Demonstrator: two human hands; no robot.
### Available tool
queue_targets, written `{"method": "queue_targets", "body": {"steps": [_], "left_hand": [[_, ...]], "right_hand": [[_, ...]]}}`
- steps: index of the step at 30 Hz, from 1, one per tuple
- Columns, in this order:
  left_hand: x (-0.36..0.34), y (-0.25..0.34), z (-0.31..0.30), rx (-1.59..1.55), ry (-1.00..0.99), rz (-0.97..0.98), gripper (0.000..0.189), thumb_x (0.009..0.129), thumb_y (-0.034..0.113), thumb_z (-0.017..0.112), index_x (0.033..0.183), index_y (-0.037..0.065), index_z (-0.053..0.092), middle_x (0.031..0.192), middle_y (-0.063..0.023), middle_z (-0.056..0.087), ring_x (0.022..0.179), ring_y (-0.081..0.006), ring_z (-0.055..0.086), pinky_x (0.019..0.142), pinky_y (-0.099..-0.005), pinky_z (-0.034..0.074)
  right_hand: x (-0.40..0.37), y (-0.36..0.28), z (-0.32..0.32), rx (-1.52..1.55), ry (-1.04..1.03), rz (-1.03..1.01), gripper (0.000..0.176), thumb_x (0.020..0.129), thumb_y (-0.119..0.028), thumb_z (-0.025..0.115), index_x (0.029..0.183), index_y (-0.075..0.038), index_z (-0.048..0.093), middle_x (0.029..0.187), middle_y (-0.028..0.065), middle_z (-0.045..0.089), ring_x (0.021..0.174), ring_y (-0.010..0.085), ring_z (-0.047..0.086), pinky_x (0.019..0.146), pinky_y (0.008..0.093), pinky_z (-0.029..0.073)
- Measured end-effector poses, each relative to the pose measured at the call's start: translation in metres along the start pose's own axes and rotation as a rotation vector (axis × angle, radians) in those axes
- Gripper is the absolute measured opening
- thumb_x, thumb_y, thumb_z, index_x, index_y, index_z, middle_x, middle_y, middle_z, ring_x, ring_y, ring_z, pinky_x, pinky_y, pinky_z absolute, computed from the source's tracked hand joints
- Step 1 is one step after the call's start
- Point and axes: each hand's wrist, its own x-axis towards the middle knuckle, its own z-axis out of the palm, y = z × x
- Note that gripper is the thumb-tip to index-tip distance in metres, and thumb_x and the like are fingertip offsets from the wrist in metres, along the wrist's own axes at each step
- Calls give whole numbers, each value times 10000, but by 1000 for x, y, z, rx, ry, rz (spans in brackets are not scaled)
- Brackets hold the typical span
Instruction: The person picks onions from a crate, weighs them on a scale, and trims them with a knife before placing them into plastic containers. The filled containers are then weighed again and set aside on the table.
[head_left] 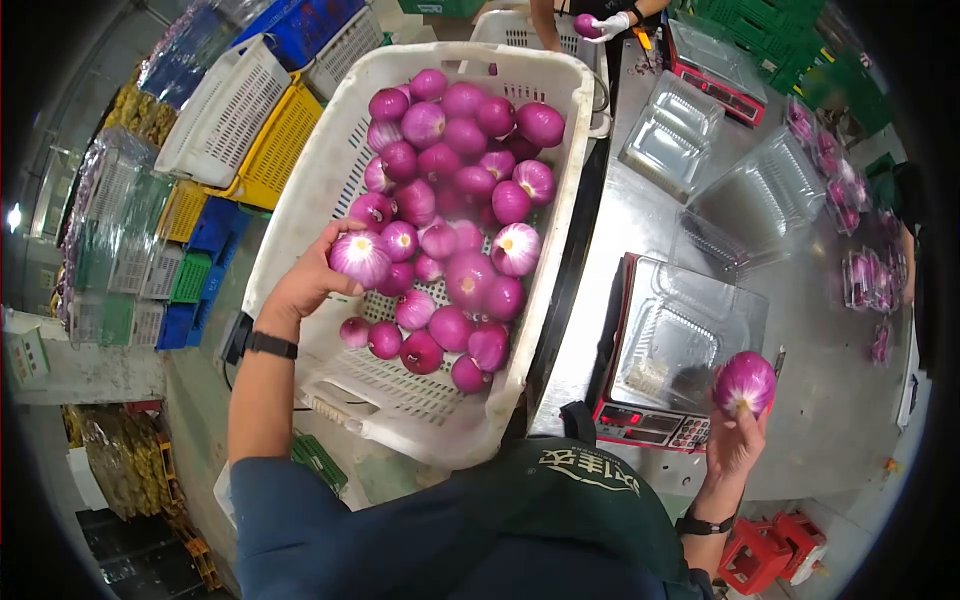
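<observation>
Head view: left hand (312, 282) grips 1 peeled onion (360, 258) over white crate (300, 190), left of scale (650, 425). Right hand (735, 445) holds 2nd onion (745, 383) at scale's right edge. Clear tray (690, 320) sits on scale, likely for weighing.

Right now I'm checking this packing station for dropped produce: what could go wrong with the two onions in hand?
1. The right hand holds the onion by the scale beside the clear tray, near the metal table edge; a slip could send it to the floor.
2. The left hand grips the onion over the crate close to the white crate wall; it might fall outside.
</observation>
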Motion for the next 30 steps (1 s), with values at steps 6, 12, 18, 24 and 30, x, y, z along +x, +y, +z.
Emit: {"method": "queue_targets", "body": {"steps": [6, 12, 18, 24, 30], "left_hand": [[-62, 60, 108, -395, -16, 318, 1022, 577, 122, 938, 1475, 88, 451, 1361, -154, 569, 1225, -301, 630, 1050, -437, 546], [-95, 68, 252, -349, -74, 452, 993, 594, 152, 988, 1443, 84, 477, 1361, -125, 564, 1211, -275, 630, 1012, -396, 571], [-77, 60, 370, 395, -12, 711, 847, 624, 196, 972, 1364, 66, 580, 1225, -103, 592, 1168, -256, 600, 1031, -378, 494], [-33, 40, 419, 642, 154, 821, 783, 578, 225, 938, 1275, 52, 626, 1166, -146, 624, 1097, -350, 580, 991, -419, 486], [-13, 11, 426, 826, 117, 813, 755, 595, 250, 890, 1274, 61, 618, 1160, -145, 631, 1104, -365, 539, 1008, -462, 437]], "right_hand": [[4, -10, 20, -111, -156, -23, 966, 701, -55, 812, 1565, -44, 380, 1369, 146, 580, 1227, 308, 624, 1073, 429, 509], [12, -21, 8, -385, -183, -100, 911, 700, -11, 859, 1497, -58, 422, 1338, 109, 563, 1209, 218, 609, 1067, 352, 488], [20, -22, -11, -798, -162, -341, 894, 662, -190, 917, 1423, -32, 476, 1317, 154, 561, 1201, 269, 607, 1039, 377, 494], [27, -23, -13, -1018, -145, -547, 844, 645, -280, 906, 1353, -33, 520, 1277, 185, 566, 1208, 361, 583, 1039, 453, 471], [38, -3, -12, -1330, -120, -696, 847, 617, -377, 925, 1314, -70, 555, 1230, 148, 588, 1242, 350, 499, 1045, 488, 341]]}}
